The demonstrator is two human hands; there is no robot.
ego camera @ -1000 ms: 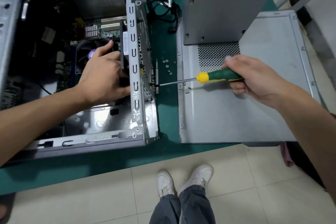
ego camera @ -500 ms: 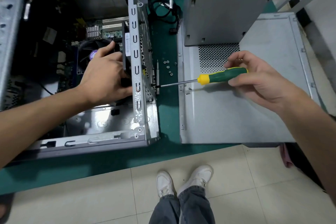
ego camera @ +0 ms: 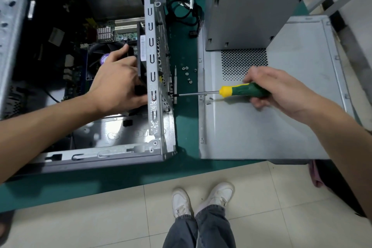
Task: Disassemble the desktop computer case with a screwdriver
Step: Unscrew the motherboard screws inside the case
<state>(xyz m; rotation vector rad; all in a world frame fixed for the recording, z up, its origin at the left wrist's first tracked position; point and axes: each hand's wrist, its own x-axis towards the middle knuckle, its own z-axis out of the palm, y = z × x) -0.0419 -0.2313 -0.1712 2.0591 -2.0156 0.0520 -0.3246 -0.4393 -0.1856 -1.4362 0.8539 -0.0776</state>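
While open, the grey case (ego camera: 155,78) meets the screwdriver (ego camera: 237,91).

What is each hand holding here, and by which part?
The right hand grips the screwdriver by its green handle. The left hand holds a black part inside the computer case, by its edge.

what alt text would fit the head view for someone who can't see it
A person's right hand grips a green-and-yellow-handled screwdriver, tip against the rear wall of an open grey metal computer case, while the left hand holds a black fan inside. Loose silver screws lie on the green bench.
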